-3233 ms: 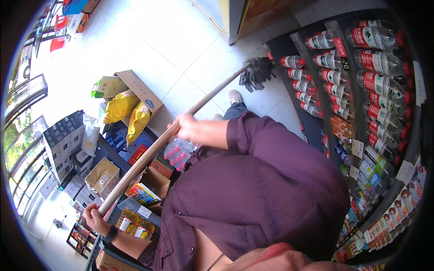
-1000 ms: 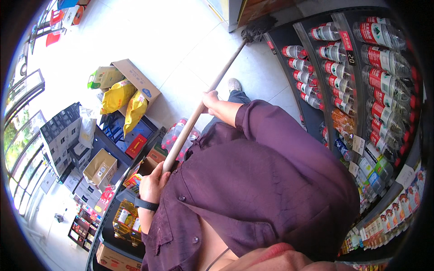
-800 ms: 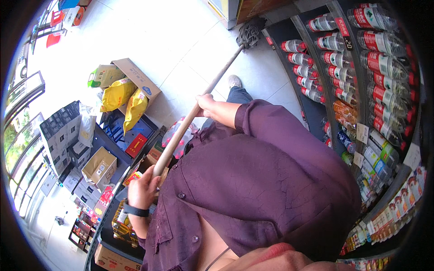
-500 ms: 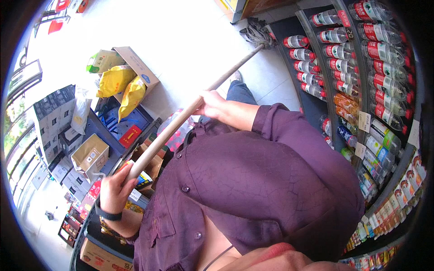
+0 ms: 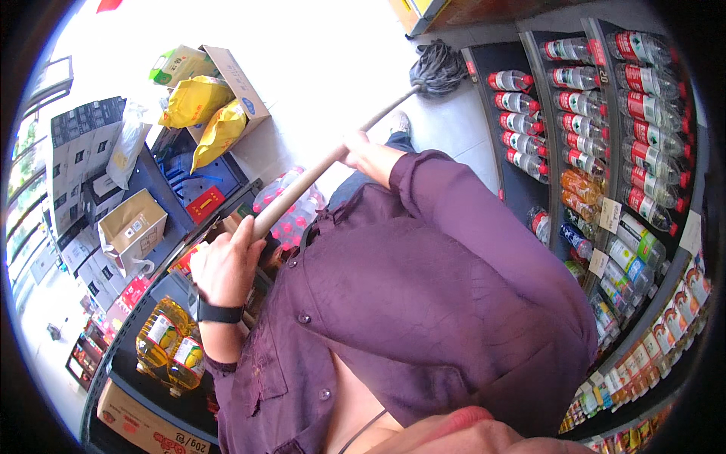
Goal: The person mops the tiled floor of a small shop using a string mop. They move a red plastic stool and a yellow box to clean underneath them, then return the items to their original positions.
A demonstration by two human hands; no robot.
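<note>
A mop with a long pale wooden handle slants across in front of me, from lower left to upper right. Its grey string head rests on the floor beside the drink shelves. My left hand, with a black band at the wrist, is closed round the handle's near end. Further along the shaft, my right hand is wrapped round it, its fingers partly hidden.
Shelves of red-labelled bottles rise on the right. To the left stand yellow bags, an open carton, a brown paper bag and oil bottles. Wrapped bottles stand near the handle. My shoe is on the tiled floor.
My left hand has moved up and to the right with the handle's end. The right hand has shifted slightly up. The mop head's strands now spread wider, further from the shelf edge.
</note>
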